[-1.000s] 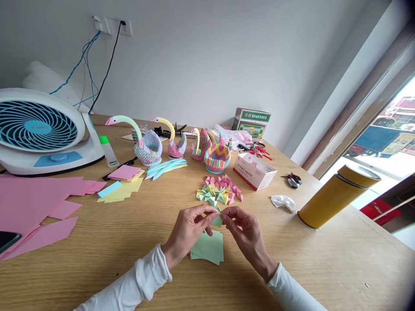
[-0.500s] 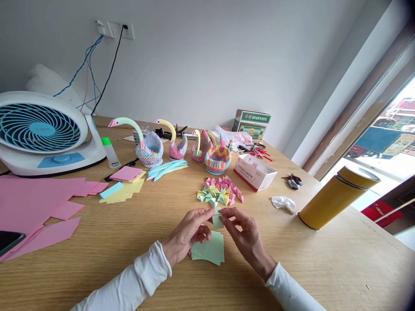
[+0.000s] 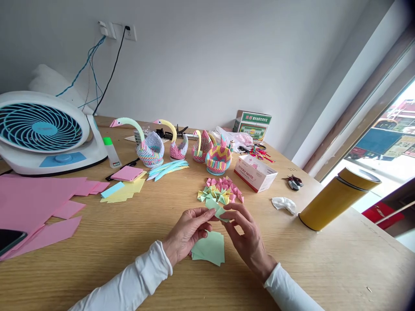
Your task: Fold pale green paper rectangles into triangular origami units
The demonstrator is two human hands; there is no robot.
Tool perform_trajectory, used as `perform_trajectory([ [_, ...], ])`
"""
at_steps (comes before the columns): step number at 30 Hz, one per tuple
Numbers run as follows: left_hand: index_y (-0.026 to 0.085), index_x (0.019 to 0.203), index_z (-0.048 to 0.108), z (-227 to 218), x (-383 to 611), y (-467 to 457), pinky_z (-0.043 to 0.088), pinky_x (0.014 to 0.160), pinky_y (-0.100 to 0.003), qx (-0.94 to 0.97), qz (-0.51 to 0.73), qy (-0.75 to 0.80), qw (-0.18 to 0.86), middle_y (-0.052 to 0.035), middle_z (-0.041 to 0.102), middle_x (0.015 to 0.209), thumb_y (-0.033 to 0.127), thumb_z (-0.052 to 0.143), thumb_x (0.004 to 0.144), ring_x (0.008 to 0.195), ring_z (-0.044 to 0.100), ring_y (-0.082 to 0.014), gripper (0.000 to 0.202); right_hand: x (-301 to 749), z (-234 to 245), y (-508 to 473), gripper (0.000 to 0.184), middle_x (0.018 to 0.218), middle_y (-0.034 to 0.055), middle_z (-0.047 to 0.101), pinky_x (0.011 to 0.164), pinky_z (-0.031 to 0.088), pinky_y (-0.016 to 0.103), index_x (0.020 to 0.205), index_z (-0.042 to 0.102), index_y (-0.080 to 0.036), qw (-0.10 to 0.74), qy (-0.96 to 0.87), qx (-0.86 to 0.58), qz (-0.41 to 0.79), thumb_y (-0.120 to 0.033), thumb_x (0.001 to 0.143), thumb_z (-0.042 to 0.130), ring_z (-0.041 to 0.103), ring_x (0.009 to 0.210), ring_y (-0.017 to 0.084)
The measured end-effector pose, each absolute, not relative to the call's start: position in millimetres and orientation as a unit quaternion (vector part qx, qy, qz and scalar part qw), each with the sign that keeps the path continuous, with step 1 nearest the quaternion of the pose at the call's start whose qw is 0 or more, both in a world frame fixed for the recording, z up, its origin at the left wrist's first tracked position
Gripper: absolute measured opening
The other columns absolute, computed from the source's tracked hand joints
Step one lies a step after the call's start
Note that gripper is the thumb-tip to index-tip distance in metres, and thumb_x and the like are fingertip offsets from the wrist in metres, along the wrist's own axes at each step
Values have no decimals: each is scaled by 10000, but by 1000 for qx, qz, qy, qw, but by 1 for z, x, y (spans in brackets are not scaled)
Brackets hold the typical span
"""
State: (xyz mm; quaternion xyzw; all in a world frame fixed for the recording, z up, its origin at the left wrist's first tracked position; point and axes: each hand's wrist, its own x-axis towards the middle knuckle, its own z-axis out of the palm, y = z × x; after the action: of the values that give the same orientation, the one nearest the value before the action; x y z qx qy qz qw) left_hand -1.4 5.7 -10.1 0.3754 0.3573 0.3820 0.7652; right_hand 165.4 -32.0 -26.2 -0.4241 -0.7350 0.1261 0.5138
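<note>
One green slip (image 3: 219, 211) held up — left hand (image 3: 186, 231) pinching left part, thumb on top; right hand (image 3: 246, 233) at right edge, fingers parted, cannot tell if pinching — green sheets (image 3: 210, 249) nearer body.

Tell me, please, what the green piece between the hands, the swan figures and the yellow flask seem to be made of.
Green piece: probably matt paper, judging by its thin, flat look.
Swan figures: apparently matt folded paper; their bodies show rows of small segments.
Yellow flask: perhaps painted metal, given its smooth sheen, though plastic is possible.
</note>
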Motion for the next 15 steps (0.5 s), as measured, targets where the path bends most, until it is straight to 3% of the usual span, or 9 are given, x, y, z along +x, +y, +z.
perform_trajectory([
  [9, 99, 758, 678, -2, 0, 0, 373, 438, -158, 530, 400, 357, 657, 14, 575, 555, 389, 679, 770, 472, 552, -72, 291, 168, -30, -30, 120, 1009, 78, 638, 596, 503, 252, 806, 697, -197, 553, -641, -456, 275, -275, 852, 618, 624, 801, 171],
  [15, 98, 744, 674, -3, 0, 1, 400, 455, -185, 583, 386, 353, 621, -10, 607, 546, 413, 649, 781, 478, 564, -100, 318, 163, -24, -31, 199, 639, -8, 610, 536, 462, 221, 817, 629, -177, 585, -517, -443, 441, -363, 786, 694, 558, 546, 102],
])
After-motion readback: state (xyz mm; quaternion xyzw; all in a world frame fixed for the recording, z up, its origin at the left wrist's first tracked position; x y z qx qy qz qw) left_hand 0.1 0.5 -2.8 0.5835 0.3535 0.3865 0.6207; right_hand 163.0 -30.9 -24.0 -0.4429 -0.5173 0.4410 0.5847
